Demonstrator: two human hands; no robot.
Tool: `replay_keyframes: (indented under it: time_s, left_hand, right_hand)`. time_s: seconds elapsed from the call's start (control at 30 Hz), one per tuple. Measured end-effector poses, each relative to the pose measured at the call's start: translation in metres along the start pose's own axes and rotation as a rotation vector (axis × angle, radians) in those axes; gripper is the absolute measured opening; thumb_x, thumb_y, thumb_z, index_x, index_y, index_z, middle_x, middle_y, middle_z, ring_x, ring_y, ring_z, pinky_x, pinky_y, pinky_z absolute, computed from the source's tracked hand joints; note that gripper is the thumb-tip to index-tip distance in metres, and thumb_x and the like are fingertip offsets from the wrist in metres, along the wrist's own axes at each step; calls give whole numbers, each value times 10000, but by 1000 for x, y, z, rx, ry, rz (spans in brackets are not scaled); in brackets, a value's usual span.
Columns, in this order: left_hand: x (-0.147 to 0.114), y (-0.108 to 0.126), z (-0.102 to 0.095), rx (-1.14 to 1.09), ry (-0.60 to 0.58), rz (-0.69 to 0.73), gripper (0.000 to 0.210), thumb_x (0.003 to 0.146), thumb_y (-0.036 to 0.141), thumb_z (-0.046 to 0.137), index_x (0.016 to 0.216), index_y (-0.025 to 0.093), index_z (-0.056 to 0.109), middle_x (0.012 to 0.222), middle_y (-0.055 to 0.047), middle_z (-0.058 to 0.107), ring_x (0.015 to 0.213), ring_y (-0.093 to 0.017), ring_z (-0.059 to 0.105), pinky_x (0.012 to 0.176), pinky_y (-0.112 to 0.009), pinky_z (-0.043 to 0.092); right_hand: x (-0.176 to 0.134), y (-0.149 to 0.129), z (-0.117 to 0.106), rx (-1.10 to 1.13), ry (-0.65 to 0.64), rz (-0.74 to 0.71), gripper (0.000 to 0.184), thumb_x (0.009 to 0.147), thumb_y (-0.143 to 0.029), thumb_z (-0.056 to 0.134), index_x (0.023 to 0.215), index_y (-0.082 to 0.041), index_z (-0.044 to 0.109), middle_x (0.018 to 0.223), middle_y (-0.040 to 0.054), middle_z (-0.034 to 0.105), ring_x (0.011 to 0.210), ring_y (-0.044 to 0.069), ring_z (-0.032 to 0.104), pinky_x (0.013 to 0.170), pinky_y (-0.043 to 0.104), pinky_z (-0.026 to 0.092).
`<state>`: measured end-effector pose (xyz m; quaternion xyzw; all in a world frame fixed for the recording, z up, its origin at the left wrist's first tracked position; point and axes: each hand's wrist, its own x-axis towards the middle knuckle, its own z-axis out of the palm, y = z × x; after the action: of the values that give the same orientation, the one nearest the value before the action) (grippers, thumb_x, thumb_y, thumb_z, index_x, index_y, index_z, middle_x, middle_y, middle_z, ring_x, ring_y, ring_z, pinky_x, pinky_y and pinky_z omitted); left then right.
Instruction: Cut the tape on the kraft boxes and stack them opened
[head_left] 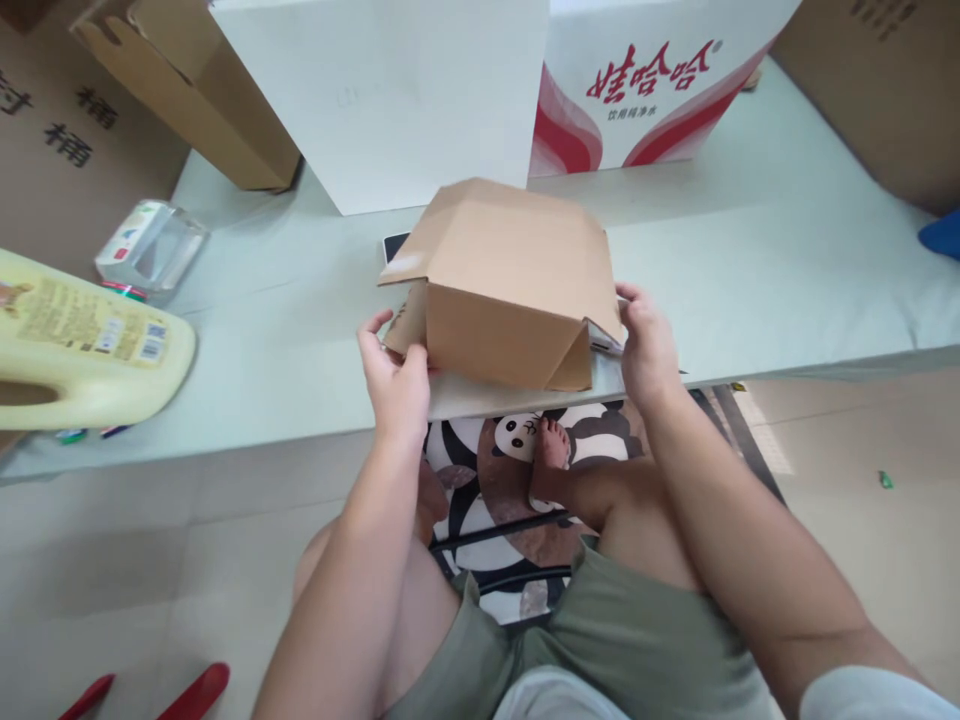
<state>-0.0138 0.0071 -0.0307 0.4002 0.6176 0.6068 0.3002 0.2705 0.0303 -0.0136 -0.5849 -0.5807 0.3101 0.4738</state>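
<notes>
A small brown cardboard box (510, 255) is at the near edge of the table, its end flaps loose. On its left end, my left hand (399, 392) pinches a flap between thumb and fingers. My right hand (648, 345) is closed at the right end, fingers curled around the flap there; the fingertips are partly hidden. Something pale shows through the gap at that end, too little visible to name. Behind the box's left side, the corner of a dark, white-edged flat object (393, 246) peeks out.
Tall white cartons (390, 100) stand behind, one with red lettering (652, 75). At left are a yellow jug (97, 335), a clear plastic container (154, 245) and an open brown carton (217, 100). A blue object (941, 236) sits at the right edge. Below lies a panda-patterned mat (480, 480).
</notes>
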Motion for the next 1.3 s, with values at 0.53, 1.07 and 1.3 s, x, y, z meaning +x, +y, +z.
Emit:
replay_keyframes:
  time_s: [0.53,1.07,1.3]
  left_hand:
    - [20,13,0,93,-375,363,549,882,738,587,883,203,710,790,-69,740,849,-255,734,808,-385,606]
    - [16,9,-9,6,-291,260,512,821,702,686,919,201,715,882,-76,739,889,-270,737,779,-395,620]
    - [35,3,-23,-46,-133,235,358,776,440,731,1075,245,743,1071,-64,759,1043,-257,725,876,-369,600]
  right_hand:
    - [-14,-11,8,176,-123,-96,1045,726,-758,743,1585,-330,330,1566,111,549,1433,329,553,1174,509,496]
    - [-15,-18,12,211,162,74,423,885,-672,522,1003,-274,604,1023,69,713,969,276,708,809,435,599]
    - [-13,-26,12,305,333,12,338,831,-614,551,862,-277,541,851,60,627,951,294,693,804,457,588]
